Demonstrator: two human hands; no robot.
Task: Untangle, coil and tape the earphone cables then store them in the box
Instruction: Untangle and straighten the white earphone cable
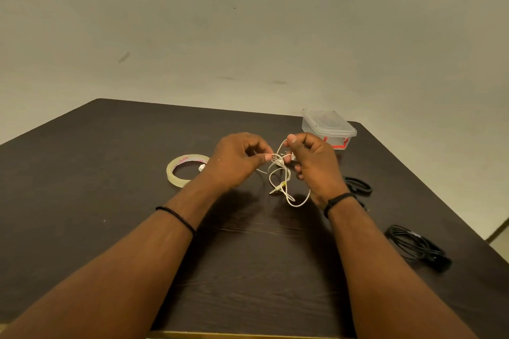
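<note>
Dark wood-grain table [115, 162] fills the lower half of the view, and behind it rises a plain pale wall [248, 22] with a few faint scuffs. A strip of lighter floor [500, 237] shows past the table's right edge.

Both hands are up over the middle of the table, close together. The left hand [237, 162] has its fingers curled, thumb and forefinger pinching the white earphone cable [282, 176]. The right hand [314, 165] is curled too, its thumb and fingers gripping the same cable just across from the left. So both hands are clamped on the one tangle, held a little above the tabletop.

The white cable is a knotted bunch between the fingertips, with loose loops hanging below and a plug end dangling near the table.

Taking that cable as the landmark: a roll of clear tape [185, 170] lies flat to its left, partly behind the left hand. A clear plastic box [327, 125] with a lid on and a red latch sits beyond it to the right, near the far edge. Black scissors [359, 186] lie just right of it, partly hidden by the right wrist. A coiled black cable [417, 248] lies further right and nearer the person, well apart from the tangle.
</note>
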